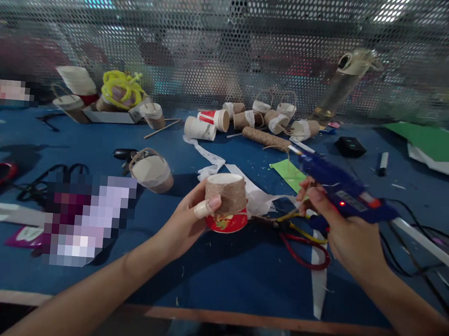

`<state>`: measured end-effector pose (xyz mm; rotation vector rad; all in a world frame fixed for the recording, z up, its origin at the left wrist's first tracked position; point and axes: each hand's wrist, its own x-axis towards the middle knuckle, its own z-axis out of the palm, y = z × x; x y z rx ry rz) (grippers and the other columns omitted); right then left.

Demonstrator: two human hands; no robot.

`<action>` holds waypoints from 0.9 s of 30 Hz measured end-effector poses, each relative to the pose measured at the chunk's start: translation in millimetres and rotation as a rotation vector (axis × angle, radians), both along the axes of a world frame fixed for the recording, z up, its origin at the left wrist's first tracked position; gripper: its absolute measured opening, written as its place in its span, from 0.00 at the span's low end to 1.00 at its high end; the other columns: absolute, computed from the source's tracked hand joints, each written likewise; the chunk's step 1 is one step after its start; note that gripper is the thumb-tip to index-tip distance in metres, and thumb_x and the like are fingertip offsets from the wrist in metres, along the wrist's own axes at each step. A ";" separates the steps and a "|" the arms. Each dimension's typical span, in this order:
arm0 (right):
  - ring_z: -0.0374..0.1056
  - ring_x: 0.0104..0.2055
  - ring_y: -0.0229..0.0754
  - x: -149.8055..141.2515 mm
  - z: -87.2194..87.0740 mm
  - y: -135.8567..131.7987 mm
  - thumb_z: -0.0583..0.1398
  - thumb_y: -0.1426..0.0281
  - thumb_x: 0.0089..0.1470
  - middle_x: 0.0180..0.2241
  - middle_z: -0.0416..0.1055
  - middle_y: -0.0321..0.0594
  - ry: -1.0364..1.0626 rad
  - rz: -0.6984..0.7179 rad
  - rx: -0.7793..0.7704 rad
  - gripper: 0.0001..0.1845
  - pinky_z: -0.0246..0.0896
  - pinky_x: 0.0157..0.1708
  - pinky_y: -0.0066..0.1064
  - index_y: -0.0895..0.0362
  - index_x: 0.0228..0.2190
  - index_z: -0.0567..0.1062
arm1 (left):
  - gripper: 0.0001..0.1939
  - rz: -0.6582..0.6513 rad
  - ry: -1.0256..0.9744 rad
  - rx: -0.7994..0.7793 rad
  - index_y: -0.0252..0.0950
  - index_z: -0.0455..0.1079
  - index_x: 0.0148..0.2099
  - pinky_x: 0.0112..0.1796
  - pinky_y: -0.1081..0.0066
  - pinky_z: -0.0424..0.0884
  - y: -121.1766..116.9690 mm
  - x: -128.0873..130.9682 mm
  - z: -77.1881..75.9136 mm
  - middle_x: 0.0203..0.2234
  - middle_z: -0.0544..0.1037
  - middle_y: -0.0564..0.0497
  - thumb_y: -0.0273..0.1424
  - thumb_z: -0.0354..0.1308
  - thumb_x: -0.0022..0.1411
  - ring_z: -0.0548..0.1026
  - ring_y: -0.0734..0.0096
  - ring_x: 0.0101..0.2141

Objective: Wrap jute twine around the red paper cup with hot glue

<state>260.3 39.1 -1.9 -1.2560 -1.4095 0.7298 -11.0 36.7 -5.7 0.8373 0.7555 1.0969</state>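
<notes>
My left hand (192, 214) is closed around a paper cup (226, 196) near the middle of the table. Brown twine wraps most of the cup, and a red printed band shows at its lower end. In my right hand (344, 229) is a blue hot glue gun (334, 182), its nozzle pointing up and left and a red light glowing on its side. A white glue stick (428, 246) sticks out of its back. Between my right fingertips there seems to be a thin strand. Scissors (306, 247) with red and yellow handles lie below that hand.
Several twine-wrapped cups (278, 121) and a twine roll (265, 138) lie toward the perforated metal screen (234, 49). White lace (209, 159) and light green paper (288, 174) lie beyond my hands. A finished-looking small basket (152, 172) stands left. Black cords run at right.
</notes>
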 end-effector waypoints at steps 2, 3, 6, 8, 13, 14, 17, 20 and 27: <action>0.73 0.44 0.52 -1.9 -2.3 2.0 0.67 0.52 0.55 0.40 0.74 0.40 -0.137 -0.096 -0.028 0.15 0.68 0.49 0.49 0.49 0.35 0.77 | 0.23 0.044 -0.008 0.006 0.42 0.77 0.56 0.54 0.54 0.73 0.9 -1.4 2.5 0.52 0.81 0.43 0.39 0.69 0.59 0.78 0.47 0.53; 0.72 0.47 0.54 -2.9 -2.3 2.6 0.68 0.51 0.54 0.43 0.73 0.41 -0.172 -0.123 -0.021 0.17 0.66 0.52 0.50 0.48 0.37 0.76 | 0.22 0.058 -0.012 0.013 0.42 0.77 0.55 0.54 0.55 0.73 1.3 -2.0 3.4 0.53 0.81 0.43 0.39 0.69 0.59 0.77 0.46 0.54; 0.70 0.51 0.54 -4.6 0.6 1.8 0.67 0.54 0.55 0.47 0.69 0.42 -0.222 -0.158 0.066 0.16 0.63 0.56 0.49 0.48 0.40 0.73 | 0.22 0.061 -0.022 0.026 0.41 0.78 0.54 0.54 0.57 0.74 1.6 -3.3 3.9 0.53 0.81 0.44 0.40 0.69 0.58 0.77 0.46 0.55; 0.70 0.50 0.52 -4.8 3.8 -0.7 0.66 0.58 0.58 0.46 0.69 0.42 -0.242 -0.141 0.127 0.11 0.63 0.56 0.46 0.48 0.38 0.72 | 0.22 0.051 -0.033 0.022 0.41 0.78 0.54 0.54 0.57 0.74 1.3 -3.2 3.7 0.52 0.81 0.44 0.40 0.69 0.58 0.77 0.46 0.55; 0.71 0.33 0.44 -7.1 8.8 -9.5 0.66 0.70 0.59 0.32 0.72 0.35 -0.241 0.191 0.200 0.06 0.67 0.37 0.38 0.49 0.34 0.73 | 0.24 0.059 -0.003 -0.003 0.39 0.78 0.55 0.54 0.54 0.75 -0.1 0.2 6.2 0.50 0.82 0.42 0.42 0.69 0.59 0.78 0.45 0.54; 0.70 0.32 0.42 -7.7 8.6 -10.9 0.66 0.71 0.58 0.31 0.71 0.34 -0.231 0.268 0.203 0.07 0.66 0.34 0.37 0.50 0.32 0.73 | 0.24 0.067 0.009 -0.006 0.38 0.78 0.55 0.54 0.54 0.75 -0.1 0.7 7.0 0.50 0.82 0.42 0.43 0.69 0.59 0.78 0.46 0.53; 0.67 0.29 0.40 -8.0 6.0 -13.4 0.64 0.74 0.57 0.28 0.69 0.34 -0.203 0.446 0.194 0.09 0.60 0.30 0.35 0.52 0.28 0.70 | 0.27 0.090 0.038 -0.013 0.37 0.77 0.56 0.52 0.55 0.76 -0.1 1.2 8.2 0.48 0.83 0.41 0.45 0.69 0.59 0.80 0.46 0.51; 0.62 0.26 0.39 -5.8 2.3 -13.5 0.63 0.74 0.56 0.25 0.65 0.33 -0.218 0.495 0.168 0.11 0.53 0.26 0.35 0.53 0.26 0.68 | 0.29 0.100 0.060 -0.024 0.37 0.76 0.58 0.53 0.52 0.75 -0.9 1.3 8.5 0.49 0.83 0.40 0.46 0.68 0.58 0.79 0.44 0.52; 0.57 0.25 0.37 -4.6 1.0 -12.6 0.62 0.77 0.55 0.25 0.60 0.32 -0.303 0.507 0.173 0.13 0.50 0.25 0.33 0.53 0.26 0.63 | 0.28 0.080 0.067 -0.001 0.40 0.76 0.58 0.55 0.53 0.74 -1.2 1.5 6.0 0.50 0.82 0.42 0.46 0.69 0.58 0.78 0.44 0.54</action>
